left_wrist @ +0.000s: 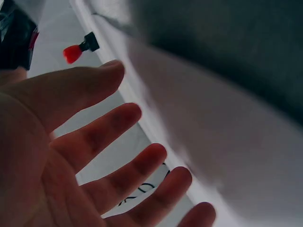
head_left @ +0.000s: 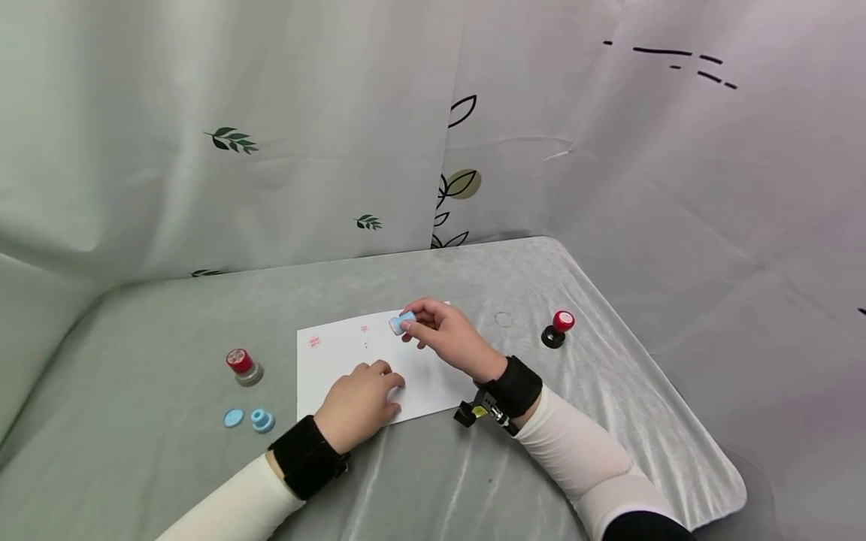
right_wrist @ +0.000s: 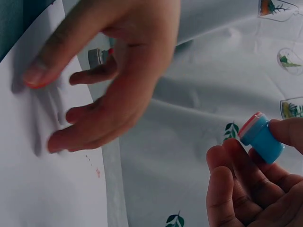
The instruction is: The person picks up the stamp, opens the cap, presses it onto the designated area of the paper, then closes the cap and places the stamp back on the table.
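A curtained-off corner, room type unclear, pale leaf-printed curtains (head_left: 304, 83) that hung beyond the far and right edges of a bench (head_left: 155, 361), grey cloth (head_left: 419, 496) that covered it

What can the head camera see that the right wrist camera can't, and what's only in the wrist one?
Only the head view shows the red-and-black stamp, the flat blue disc and the small blue piece beside it.

Only the right wrist view shows the framed plant pictures printed on the backdrop.

Both show the left hand, the right hand pinching a blue stamp, the white paper and the red-topped stamp, partly hidden in the wrist view.
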{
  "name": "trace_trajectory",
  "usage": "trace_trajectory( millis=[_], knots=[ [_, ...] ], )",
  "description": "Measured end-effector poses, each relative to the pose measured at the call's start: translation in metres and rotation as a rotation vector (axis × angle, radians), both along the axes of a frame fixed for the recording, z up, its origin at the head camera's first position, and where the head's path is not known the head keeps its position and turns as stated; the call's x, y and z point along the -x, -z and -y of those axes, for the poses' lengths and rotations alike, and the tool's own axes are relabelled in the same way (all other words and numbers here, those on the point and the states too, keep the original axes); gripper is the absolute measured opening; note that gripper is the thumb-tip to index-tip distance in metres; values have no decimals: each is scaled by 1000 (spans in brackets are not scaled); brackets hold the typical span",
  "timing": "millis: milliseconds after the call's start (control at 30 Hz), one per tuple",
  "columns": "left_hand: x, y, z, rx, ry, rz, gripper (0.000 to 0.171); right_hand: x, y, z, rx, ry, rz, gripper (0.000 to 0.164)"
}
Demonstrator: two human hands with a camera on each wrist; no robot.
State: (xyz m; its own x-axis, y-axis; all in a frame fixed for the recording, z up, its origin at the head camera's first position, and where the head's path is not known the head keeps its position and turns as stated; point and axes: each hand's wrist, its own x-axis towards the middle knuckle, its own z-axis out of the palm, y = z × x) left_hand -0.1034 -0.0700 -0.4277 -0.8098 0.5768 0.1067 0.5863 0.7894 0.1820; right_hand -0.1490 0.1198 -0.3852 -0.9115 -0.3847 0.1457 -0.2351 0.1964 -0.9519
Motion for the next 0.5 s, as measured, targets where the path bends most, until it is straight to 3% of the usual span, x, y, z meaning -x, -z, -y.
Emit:
trace_trajectory(
  millis=[267,500],
  knots=[
    [1,9,-2,8,-10,40,26,6,5,-3,-9,-12,-11,19],
    [1,8,-1,17,9,50,25,8,4,-5,-24,-6,6,22]
  ],
)
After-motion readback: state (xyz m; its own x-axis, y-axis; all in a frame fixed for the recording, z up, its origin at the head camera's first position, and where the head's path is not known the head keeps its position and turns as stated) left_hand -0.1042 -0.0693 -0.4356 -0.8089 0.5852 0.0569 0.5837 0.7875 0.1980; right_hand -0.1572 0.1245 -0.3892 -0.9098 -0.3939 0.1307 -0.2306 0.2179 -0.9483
